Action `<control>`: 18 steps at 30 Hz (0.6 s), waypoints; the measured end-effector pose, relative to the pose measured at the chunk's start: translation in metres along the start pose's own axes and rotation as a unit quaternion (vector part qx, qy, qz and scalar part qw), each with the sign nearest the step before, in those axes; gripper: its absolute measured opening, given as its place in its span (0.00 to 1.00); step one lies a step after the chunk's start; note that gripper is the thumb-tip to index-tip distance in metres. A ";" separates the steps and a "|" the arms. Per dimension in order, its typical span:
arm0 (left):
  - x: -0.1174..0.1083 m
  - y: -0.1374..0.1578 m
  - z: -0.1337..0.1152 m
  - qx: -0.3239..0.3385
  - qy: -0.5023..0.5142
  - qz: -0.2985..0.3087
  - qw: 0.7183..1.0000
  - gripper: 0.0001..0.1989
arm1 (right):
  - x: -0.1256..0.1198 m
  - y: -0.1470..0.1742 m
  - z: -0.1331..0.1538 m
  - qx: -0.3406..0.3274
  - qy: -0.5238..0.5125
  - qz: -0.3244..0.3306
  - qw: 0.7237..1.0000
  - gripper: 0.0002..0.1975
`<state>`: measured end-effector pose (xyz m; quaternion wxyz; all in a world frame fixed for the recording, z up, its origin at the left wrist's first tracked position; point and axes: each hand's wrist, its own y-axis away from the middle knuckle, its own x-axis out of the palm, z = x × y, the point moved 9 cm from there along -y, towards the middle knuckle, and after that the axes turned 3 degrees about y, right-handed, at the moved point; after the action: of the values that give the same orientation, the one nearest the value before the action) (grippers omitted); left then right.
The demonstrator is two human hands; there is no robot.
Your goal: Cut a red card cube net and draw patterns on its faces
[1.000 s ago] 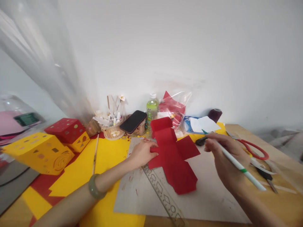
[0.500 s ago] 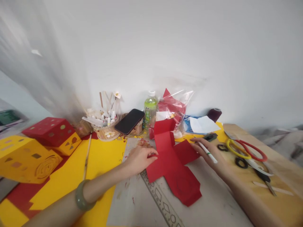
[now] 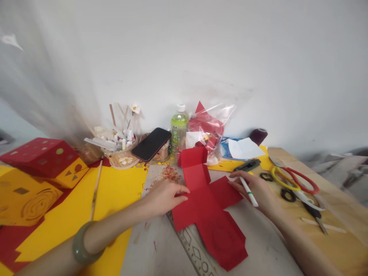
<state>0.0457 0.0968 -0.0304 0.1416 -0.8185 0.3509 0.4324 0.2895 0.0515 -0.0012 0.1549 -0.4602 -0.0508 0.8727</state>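
A red paper box net (image 3: 202,203), cross-shaped with creased flaps, lies on a grey board (image 3: 152,249). My left hand (image 3: 166,195), a jade-like bangle on its wrist, is closed at the net's left flap, thumb and fingers pinching its edge. Over at the right flap, my right hand (image 3: 255,189) touches the paper with its fingertips. A white marker (image 3: 248,191) with a green band is tucked between that hand's fingers, pointing down. Partly beneath the net runs a stencil ruler (image 3: 191,245). A faint drawn circle shows on the lower panel.
Scissors (image 3: 307,189) and black tape rolls (image 3: 288,194) lie at right. Behind stand a green-capped-label drink bottle (image 3: 179,126), a phone (image 3: 152,143) on a basket, and a marker basket (image 3: 122,159). Decorated red (image 3: 40,157) and yellow boxes (image 3: 25,203) are at left on yellow paper (image 3: 115,199).
The view has shifted slightly, and the net appears a little nearer and flatter. Both hands stay at its side flaps; the marker remains in my right hand.
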 end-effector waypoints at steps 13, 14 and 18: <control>0.007 -0.005 -0.015 0.057 -0.058 0.068 0.994 0.14 | 0.033 0.008 0.070 0.038 -0.232 0.161 0.959 0.17; 0.007 -0.005 -0.016 0.062 -0.065 0.067 0.994 0.14 | 0.045 0.007 0.070 0.034 -0.237 0.176 0.955 0.17; 0.009 -0.006 -0.019 0.111 -0.117 0.043 0.986 0.13 | 0.070 -0.001 0.058 0.009 -0.244 0.174 0.954 0.17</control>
<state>0.0648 0.0868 -0.0276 0.2531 -0.7256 0.4128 0.4890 0.2053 0.0774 -0.0226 -0.0126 -0.2337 0.0014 0.9722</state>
